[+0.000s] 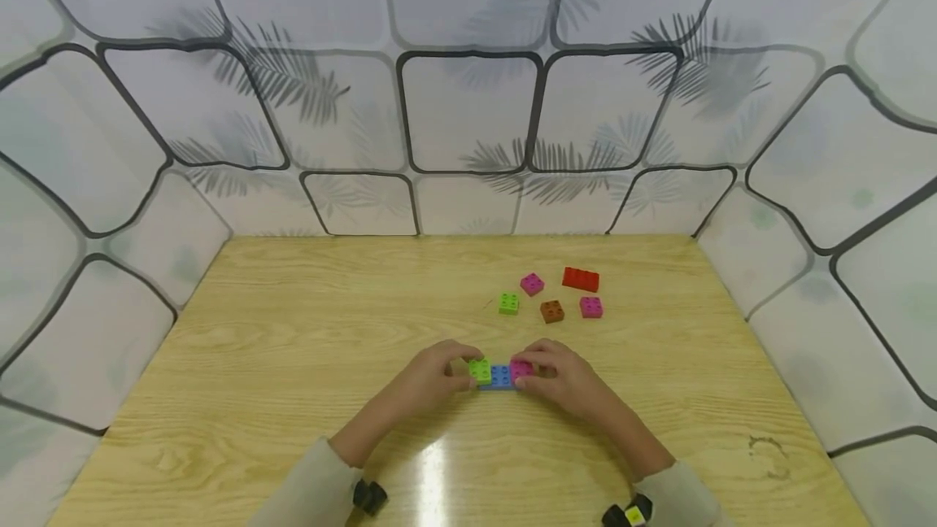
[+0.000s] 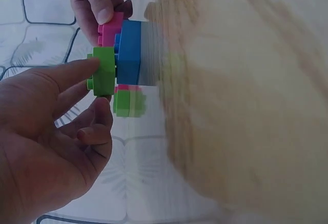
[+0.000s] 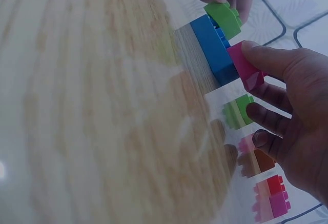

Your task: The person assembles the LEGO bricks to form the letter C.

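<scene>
A long blue brick (image 1: 500, 378) lies on the wooden table in front of me, its middle studs showing. My left hand (image 1: 437, 376) pinches a lime green brick (image 1: 479, 371) between thumb and fingers at the blue brick's left end. In the left wrist view this green brick (image 2: 104, 71) is over the blue studs and juts past the end. At the right end, my right hand (image 1: 560, 376) pinches a pink brick (image 1: 521, 370). The right wrist view has that pink brick (image 3: 245, 65) against the blue brick's studded side, thumb on one face and fingers beneath.
Beyond the hands, loose bricks lie on the table (image 1: 307, 324): a green one (image 1: 508, 304), a brown one (image 1: 552, 311), two pink ones (image 1: 532, 284) and a longer red one (image 1: 581, 279). Patterned panels (image 1: 468, 120) enclose the table at the back and both sides.
</scene>
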`<state>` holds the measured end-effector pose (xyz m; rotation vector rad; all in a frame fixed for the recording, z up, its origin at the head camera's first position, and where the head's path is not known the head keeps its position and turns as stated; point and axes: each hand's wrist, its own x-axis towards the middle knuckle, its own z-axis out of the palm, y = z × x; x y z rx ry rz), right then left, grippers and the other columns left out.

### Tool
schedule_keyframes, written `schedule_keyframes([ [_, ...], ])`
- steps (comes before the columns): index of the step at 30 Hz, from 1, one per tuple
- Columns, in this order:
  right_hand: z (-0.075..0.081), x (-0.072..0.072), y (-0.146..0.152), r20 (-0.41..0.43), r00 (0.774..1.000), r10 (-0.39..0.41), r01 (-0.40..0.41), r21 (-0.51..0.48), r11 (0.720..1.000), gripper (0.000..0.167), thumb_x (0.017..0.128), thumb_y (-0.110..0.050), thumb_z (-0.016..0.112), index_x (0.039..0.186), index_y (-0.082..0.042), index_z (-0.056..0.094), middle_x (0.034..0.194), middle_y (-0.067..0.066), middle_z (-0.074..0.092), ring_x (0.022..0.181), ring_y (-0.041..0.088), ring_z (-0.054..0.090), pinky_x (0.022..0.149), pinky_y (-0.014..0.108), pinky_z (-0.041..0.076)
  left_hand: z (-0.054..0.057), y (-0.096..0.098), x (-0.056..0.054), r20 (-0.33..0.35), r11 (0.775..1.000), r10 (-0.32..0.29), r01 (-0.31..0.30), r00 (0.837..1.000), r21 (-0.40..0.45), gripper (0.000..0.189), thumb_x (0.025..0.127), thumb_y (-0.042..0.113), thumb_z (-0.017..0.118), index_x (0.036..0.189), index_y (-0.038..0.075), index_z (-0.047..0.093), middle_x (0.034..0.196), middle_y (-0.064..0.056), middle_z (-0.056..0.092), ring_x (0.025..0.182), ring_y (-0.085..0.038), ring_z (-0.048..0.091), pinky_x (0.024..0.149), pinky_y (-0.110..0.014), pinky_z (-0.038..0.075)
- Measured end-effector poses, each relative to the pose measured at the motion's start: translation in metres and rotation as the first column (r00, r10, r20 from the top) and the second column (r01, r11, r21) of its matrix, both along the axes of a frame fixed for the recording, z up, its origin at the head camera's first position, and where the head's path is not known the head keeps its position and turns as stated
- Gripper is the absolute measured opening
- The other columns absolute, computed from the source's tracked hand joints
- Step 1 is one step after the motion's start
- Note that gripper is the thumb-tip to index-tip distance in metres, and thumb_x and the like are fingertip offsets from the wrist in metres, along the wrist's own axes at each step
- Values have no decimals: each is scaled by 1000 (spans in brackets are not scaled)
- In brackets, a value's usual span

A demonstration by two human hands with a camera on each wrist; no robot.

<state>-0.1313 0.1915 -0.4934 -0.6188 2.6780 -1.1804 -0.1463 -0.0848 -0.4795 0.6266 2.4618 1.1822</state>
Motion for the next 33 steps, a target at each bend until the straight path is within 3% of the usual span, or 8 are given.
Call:
schedule_keyframes([
  [9,-1,0,0,-6,1000,-5,5,-9,1000,32,95,-42,68,123,-25,72,117,-10,62,102,14,55,88,31,48,-5,7,-3,-53,999,-18,16,998,-36,37,94,34,72,128,23,66,123,5,64,84,-9,56,73,-27,49],
  [21,0,1,-1,3,1000,-15,15,-1,1000,31,95,-43,68,122,-28,72,118,-12,61,102,14,55,89,32,49,3,4,-1,-92,996,-19,10,996,-92,36,95,33,71,129,24,68,128,2,64,90,-9,57,80,-31,50],
  [29,-1,1,-1,-16,1000,-11,11,-3,1000,31,95,-42,68,122,-26,72,118,-11,61,101,14,55,88,31,49,2,3,2,-163,991,-20,-2,986,-134,38,94,35,72,129,25,67,125,4,68,113,-17,64,94,-42,53],
  [33,-1,2,-1,-16,1000,-9,9,-9,1000,32,95,-40,68,122,-25,72,117,-11,61,100,14,55,87,30,48,1,4,2,-222,985,-36,-3,974,-175,37,93,36,72,128,25,69,124,5,69,114,-17,65,92,-42,54],
])
